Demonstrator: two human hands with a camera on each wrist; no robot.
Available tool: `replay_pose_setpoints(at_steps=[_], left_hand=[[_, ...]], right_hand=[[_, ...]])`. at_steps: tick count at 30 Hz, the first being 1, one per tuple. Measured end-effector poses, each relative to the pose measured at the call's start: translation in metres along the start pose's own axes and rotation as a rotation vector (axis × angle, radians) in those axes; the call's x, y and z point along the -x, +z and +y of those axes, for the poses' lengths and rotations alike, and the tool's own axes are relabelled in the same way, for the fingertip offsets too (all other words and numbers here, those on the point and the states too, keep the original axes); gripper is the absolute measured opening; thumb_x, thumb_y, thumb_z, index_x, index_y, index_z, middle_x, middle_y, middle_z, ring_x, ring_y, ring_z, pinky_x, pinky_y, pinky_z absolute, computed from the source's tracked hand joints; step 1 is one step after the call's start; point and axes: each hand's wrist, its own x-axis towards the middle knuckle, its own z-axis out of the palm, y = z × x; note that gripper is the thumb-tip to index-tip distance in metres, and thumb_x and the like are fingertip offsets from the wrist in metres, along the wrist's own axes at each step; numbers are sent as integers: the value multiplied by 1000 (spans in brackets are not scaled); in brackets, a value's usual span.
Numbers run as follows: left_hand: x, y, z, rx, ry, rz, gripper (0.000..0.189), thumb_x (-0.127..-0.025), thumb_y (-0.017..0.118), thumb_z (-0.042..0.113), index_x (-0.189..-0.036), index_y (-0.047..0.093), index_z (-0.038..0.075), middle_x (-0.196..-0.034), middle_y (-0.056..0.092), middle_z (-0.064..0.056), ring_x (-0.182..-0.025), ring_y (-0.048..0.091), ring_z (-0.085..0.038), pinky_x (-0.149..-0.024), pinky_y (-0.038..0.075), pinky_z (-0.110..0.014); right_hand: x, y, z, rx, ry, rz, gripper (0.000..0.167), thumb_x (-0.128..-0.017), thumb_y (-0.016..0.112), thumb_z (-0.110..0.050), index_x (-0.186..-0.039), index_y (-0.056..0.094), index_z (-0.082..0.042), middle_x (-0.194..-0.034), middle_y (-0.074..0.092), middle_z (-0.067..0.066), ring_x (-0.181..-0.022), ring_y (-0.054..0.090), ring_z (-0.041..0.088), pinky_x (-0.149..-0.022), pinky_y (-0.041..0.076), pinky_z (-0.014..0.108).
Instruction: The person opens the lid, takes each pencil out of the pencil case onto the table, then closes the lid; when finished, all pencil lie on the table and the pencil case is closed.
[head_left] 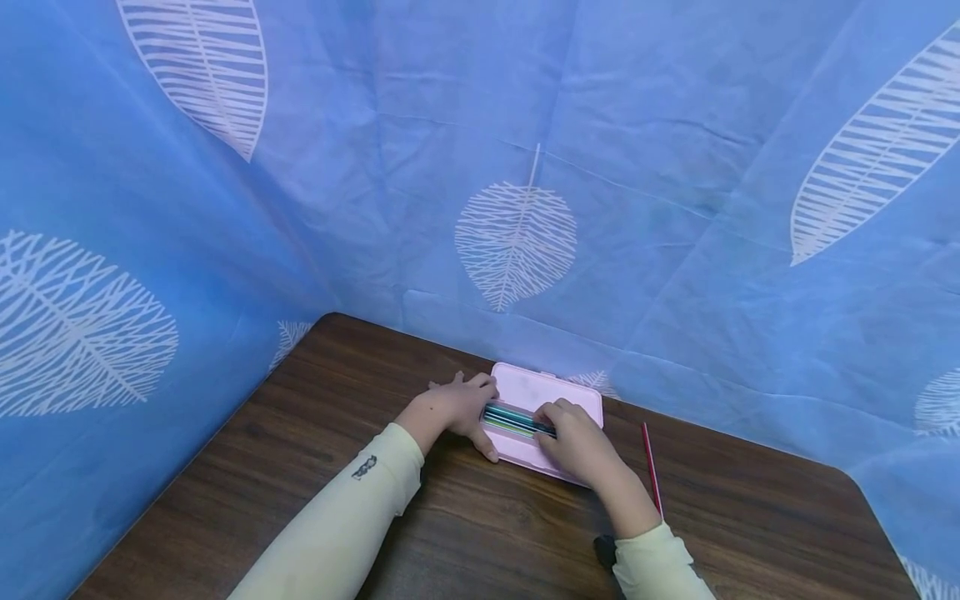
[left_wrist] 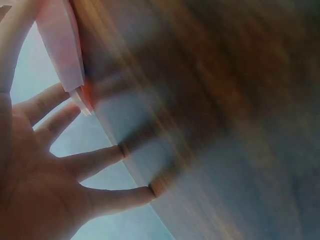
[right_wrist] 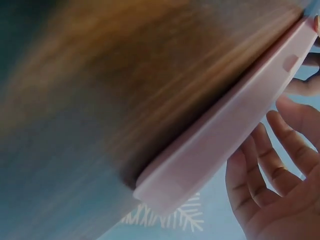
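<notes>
A pink pencil case (head_left: 534,389) stands with its lid raised near the table's back edge. Several green, teal and dark pencils (head_left: 507,419) lie side by side in it. My left hand (head_left: 459,408) straddles the case's left end, thumb at the front. In the left wrist view its fingers are straight and spread, two of them against the case (left_wrist: 62,47), two reaching down to the tabletop. My right hand (head_left: 579,440) reaches in from the right, thumb and fingers around the right ends of the pencils. The case wall (right_wrist: 215,135) hides its fingertips in the right wrist view.
A thin red pencil (head_left: 651,467) lies on the dark wooden table (head_left: 487,533), to the right of my right hand. Behind the table's back edge hangs a blue cloth (head_left: 652,233) with white leaf prints.
</notes>
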Motion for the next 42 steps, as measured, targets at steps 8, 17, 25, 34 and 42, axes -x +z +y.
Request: replay_pose_setpoints(at_steps=[8,17,25,34,42], left_hand=[[-2,2,-2,-6,11,8,108,-74,90,69,-161,46,22,-176,29,0,-164,24,-51,-120,28,-83],[-2,2,-3,-10,9,7,108,-74,89,70,-160,46,22,-177,29,0,-164,24,-51,-120,28,-83],[-1,1,-2,-17,12,8,108,-74,89,70,-161,46,22,-177,29,0,-164,23,-52,-120,28,-84],[1,0,-1,-16,16,5,109,-75,89,69,-162,44,22,-177,28,-1,-164,23,-52,-120,28,-84],[2,-2,0,-14,9,2,108,-76,89,68,-162,44,22,-178,28,-1,-164,23,-51,-120,28,-84]], right_hand=[[-10,1,-1,-16,2,-24,17,-93,81,-11,-109,77,-8,-94,67,5,-89,62,19,-90,57,46],[-15,0,-3,-23,18,-32,21,-90,84,-14,-109,77,-8,-98,69,6,-91,65,20,-94,60,47],[-19,2,-4,-36,34,-55,16,-90,83,-13,-104,77,-8,-96,70,4,-90,66,19,-95,60,47],[-22,4,-4,-95,5,-90,5,-92,75,-5,-97,76,-7,-88,65,3,-81,57,14,-83,54,37],[-24,1,-1,-129,-27,-140,6,-95,70,-4,-98,75,-6,-87,63,3,-81,56,14,-78,50,34]])
